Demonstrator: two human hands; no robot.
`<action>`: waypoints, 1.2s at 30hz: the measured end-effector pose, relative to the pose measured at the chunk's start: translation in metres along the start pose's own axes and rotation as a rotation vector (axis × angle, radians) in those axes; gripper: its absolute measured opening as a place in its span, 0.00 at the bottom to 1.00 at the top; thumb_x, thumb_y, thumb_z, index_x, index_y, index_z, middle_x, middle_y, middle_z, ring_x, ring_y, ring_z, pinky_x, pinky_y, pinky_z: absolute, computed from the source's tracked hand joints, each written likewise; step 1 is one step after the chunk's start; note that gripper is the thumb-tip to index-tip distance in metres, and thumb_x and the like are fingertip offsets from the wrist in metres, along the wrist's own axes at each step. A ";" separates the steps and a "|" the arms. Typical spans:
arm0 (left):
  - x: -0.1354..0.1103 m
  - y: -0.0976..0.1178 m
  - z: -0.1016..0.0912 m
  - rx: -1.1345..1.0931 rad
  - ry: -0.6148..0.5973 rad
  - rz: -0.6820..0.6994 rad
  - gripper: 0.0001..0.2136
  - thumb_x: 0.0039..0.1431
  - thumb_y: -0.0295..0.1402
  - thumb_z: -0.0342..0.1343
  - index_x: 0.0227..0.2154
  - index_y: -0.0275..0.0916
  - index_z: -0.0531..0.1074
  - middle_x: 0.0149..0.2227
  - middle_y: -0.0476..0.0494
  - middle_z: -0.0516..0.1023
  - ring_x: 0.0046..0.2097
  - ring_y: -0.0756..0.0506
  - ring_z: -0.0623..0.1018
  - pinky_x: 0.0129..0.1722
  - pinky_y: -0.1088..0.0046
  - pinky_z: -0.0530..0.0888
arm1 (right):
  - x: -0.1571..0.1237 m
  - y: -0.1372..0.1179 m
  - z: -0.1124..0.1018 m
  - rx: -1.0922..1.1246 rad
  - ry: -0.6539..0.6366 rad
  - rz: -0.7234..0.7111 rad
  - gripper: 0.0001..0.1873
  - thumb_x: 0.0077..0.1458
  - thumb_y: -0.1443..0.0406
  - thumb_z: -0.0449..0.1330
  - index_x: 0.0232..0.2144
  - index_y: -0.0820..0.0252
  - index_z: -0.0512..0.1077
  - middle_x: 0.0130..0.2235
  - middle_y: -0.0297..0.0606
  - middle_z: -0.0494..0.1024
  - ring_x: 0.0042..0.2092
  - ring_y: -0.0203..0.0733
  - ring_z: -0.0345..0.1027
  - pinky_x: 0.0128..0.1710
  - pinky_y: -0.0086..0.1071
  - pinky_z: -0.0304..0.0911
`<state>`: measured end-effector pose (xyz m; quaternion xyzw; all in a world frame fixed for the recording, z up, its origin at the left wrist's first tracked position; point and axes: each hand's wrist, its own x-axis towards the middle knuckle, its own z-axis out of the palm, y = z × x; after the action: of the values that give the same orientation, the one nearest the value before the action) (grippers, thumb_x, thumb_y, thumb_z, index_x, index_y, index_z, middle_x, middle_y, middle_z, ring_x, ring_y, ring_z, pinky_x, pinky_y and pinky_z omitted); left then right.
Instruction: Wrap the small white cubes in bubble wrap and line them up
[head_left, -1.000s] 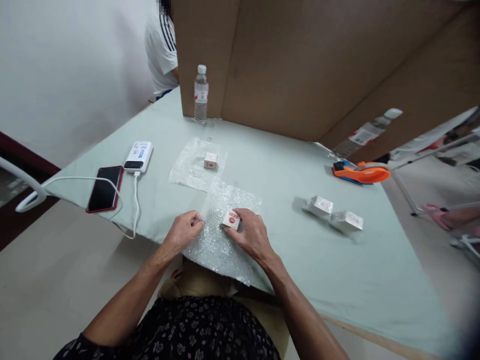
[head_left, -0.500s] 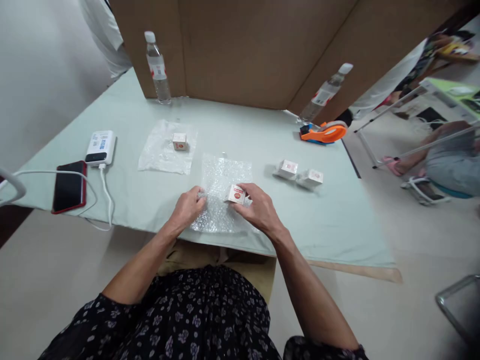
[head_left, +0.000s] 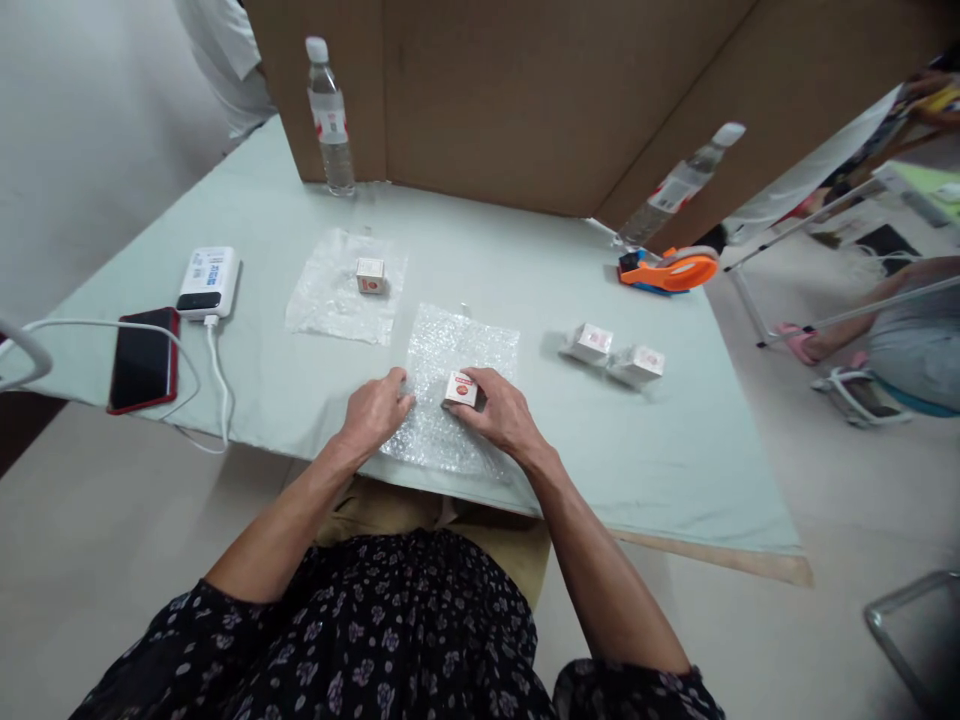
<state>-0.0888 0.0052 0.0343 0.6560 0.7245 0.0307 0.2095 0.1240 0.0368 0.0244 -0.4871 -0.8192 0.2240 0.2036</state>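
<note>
A small white box with a red print (head_left: 460,390) is gripped between the thumb and fingers of my right hand (head_left: 504,412). It sits over the middle of a flat sheet of bubble wrap (head_left: 442,440). At the sheet's left edge is my left hand (head_left: 377,408), its thumb and forefinger slightly apart and nothing visible between them. Farther back on the left, a second small box (head_left: 370,276) stands on another sheet of bubble wrap (head_left: 322,300). Two boxes in clear wrapping, one nearer (head_left: 591,343) and one farther right (head_left: 637,366), lie right of my hands.
An orange tape dispenser (head_left: 671,270) lies at the back right. Water bottles stand at left (head_left: 331,125) and right (head_left: 679,190) against a cardboard panel (head_left: 495,100). A phone (head_left: 145,360) and a cabled white power bank (head_left: 210,283) lie left. Someone sits beyond the table's right side.
My right hand has brought the box slightly left and down over the wrap. The left hand's fingers have parted from the sheet's edge. The view has shifted a little.
</note>
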 end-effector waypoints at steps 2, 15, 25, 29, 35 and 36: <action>0.000 -0.002 0.000 -0.001 0.002 -0.004 0.16 0.63 0.37 0.53 0.52 0.41 0.67 0.39 0.40 0.82 0.44 0.38 0.80 0.38 0.69 0.70 | 0.002 0.001 0.000 0.010 -0.017 0.012 0.24 0.52 0.61 0.64 0.52 0.56 0.70 0.49 0.44 0.77 0.48 0.49 0.71 0.47 0.43 0.66; -0.001 -0.006 0.005 -0.060 0.065 0.020 0.15 0.62 0.35 0.55 0.51 0.41 0.68 0.35 0.40 0.81 0.41 0.38 0.80 0.36 0.70 0.68 | 0.007 -0.001 0.002 0.023 -0.014 0.002 0.24 0.52 0.61 0.65 0.51 0.57 0.71 0.48 0.43 0.78 0.46 0.47 0.71 0.46 0.41 0.66; -0.029 -0.012 -0.006 -0.089 0.250 0.092 0.21 0.63 0.38 0.54 0.56 0.35 0.64 0.45 0.34 0.77 0.47 0.37 0.77 0.45 0.63 0.72 | -0.001 -0.005 -0.008 0.049 0.027 0.023 0.32 0.52 0.61 0.66 0.58 0.56 0.64 0.56 0.48 0.71 0.46 0.48 0.72 0.47 0.45 0.69; -0.064 -0.018 -0.011 -0.049 0.328 0.367 0.23 0.60 0.37 0.56 0.56 0.37 0.65 0.53 0.32 0.71 0.56 0.35 0.71 0.54 0.56 0.70 | -0.045 -0.017 -0.022 0.016 0.099 -0.087 0.28 0.56 0.59 0.63 0.58 0.52 0.63 0.58 0.47 0.68 0.48 0.50 0.71 0.47 0.48 0.70; -0.079 -0.002 0.016 0.066 0.153 0.626 0.23 0.53 0.26 0.56 0.54 0.39 0.67 0.64 0.31 0.63 0.67 0.32 0.59 0.63 0.49 0.61 | -0.090 -0.029 0.000 -0.353 -0.006 -0.237 0.19 0.55 0.73 0.56 0.50 0.62 0.71 0.57 0.56 0.72 0.52 0.58 0.69 0.48 0.52 0.65; -0.076 0.000 0.019 0.066 0.155 0.616 0.23 0.53 0.26 0.57 0.54 0.38 0.68 0.64 0.30 0.63 0.67 0.32 0.59 0.63 0.49 0.61 | -0.089 -0.029 0.004 -0.364 0.020 -0.231 0.18 0.55 0.74 0.55 0.48 0.61 0.72 0.56 0.54 0.73 0.50 0.56 0.70 0.48 0.51 0.65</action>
<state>-0.0778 -0.0726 0.0371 0.8465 0.5063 0.1192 0.1132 0.1411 -0.0557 0.0276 -0.4207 -0.8945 0.0427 0.1450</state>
